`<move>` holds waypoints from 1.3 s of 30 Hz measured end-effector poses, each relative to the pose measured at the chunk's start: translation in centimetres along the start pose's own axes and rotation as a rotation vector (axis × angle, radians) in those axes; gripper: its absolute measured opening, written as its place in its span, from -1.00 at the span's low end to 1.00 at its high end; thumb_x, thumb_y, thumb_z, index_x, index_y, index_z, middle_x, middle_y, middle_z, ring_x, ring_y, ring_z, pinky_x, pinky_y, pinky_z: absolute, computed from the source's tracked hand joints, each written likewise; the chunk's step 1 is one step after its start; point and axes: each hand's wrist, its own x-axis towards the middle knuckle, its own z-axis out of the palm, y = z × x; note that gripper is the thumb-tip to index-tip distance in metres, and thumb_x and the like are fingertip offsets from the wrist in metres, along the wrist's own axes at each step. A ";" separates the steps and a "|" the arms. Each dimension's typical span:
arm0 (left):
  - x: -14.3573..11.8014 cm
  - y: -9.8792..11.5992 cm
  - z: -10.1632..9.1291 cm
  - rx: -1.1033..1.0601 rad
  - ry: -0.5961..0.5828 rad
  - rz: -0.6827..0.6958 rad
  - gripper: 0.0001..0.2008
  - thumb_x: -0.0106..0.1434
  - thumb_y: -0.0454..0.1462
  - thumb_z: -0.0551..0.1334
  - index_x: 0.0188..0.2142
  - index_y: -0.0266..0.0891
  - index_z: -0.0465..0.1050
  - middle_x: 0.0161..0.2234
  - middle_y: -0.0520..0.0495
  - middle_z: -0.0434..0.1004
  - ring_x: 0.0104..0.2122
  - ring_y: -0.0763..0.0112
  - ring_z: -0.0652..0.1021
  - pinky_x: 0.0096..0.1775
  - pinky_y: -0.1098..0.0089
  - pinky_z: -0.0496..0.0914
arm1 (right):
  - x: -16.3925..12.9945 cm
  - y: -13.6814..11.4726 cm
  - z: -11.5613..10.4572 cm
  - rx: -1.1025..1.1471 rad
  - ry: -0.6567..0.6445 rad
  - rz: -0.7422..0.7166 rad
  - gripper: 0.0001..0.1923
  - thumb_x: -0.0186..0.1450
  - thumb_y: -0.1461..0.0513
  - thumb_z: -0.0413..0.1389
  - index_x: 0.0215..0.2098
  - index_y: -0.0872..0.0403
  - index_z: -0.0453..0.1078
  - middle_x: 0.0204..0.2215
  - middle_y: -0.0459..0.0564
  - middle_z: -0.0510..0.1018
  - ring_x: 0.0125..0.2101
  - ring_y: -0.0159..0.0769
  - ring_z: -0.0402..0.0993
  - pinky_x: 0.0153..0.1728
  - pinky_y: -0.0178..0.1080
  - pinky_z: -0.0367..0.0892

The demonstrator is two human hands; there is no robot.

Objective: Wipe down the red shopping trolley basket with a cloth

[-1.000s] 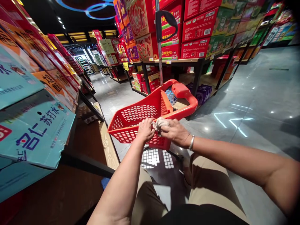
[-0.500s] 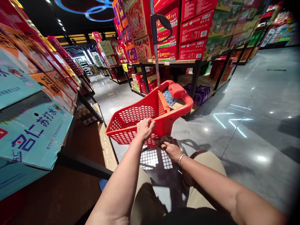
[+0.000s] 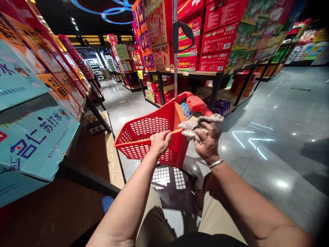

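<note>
A red plastic shopping cart (image 3: 177, 147) with a lattice basket stands in front of me. My left hand (image 3: 160, 141) is closed over the near top rim of the basket, thumb up. In my right hand (image 3: 207, 143) is a crumpled greyish-beige cloth (image 3: 216, 119), held against the near end of the cart's handle (image 3: 197, 103). The cloth covers that corner of the handle. A bracelet (image 3: 215, 162) circles my right wrist.
Light-blue cartons (image 3: 43, 133) are stacked close on my left, over a wooden shelf board (image 3: 113, 157). Beyond the cart, red boxes (image 3: 218, 41) fill a black-legged shelf, with a metal pole (image 3: 175, 75) before it. Shiny grey floor (image 3: 277, 130) stretches right.
My right hand has risen from low beside the basket's side to the handle, bringing the cloth into clear view. My left hand stays on the rim.
</note>
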 end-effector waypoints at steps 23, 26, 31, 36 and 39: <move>-1.1 0.0 1.1 0.037 0.046 0.057 -0.61 0.51 -0.06 0.00 0.24 0.13 0.38 -0.08 -0.02 0.56 -0.07 0.21 0.46 -0.03 0.16 0.19 | 7.3 -2.4 -0.9 -0.168 -0.427 -0.078 -0.85 0.30 0.18 0.16 -0.19 0.05 0.50 -0.14 0.08 0.61 -0.14 -0.06 0.40 -0.10 -0.07 0.19; -1.0 0.0 0.8 0.072 0.011 0.017 -0.65 0.50 -0.13 0.01 0.11 0.00 0.49 -0.10 -0.07 0.57 -0.06 0.17 0.48 -0.09 0.17 0.21 | 5.8 -5.3 0.8 -0.108 -0.498 -0.282 -0.86 0.31 0.18 0.20 -0.17 0.00 0.52 -0.13 0.02 0.63 -0.19 -0.11 0.36 -0.16 -0.09 0.13; -0.7 -0.6 0.5 0.063 -0.007 0.023 -0.67 0.48 -0.15 0.04 0.08 0.02 0.51 -0.05 -0.06 0.59 -0.03 0.16 0.48 -0.11 0.18 0.22 | 4.2 -2.1 0.5 0.027 -0.314 -0.466 -0.89 0.40 0.21 0.16 -0.23 -0.07 0.55 -0.17 -0.09 0.65 -0.11 -0.19 0.41 -0.01 -0.11 0.15; -0.6 -0.8 0.7 0.026 0.015 0.031 -0.63 0.50 -0.13 0.01 0.19 0.10 0.44 -0.07 -0.03 0.60 -0.04 0.19 0.48 -0.06 0.16 0.22 | 4.4 3.5 -1.8 0.013 0.046 -0.183 -0.81 0.33 0.21 0.21 -0.08 0.02 0.51 -0.09 0.07 0.60 -0.05 -0.13 0.51 0.10 -0.03 0.24; -0.6 -0.6 1.0 0.007 0.034 0.022 -0.64 0.50 -0.11 0.02 0.17 0.10 0.45 -0.07 -0.02 0.60 -0.04 0.20 0.48 -0.04 0.17 0.21 | 2.2 2.4 -1.1 0.003 0.093 -0.097 -0.71 0.31 0.24 0.20 0.01 -0.02 0.51 -0.03 0.11 0.56 0.01 -0.06 0.50 0.13 0.05 0.26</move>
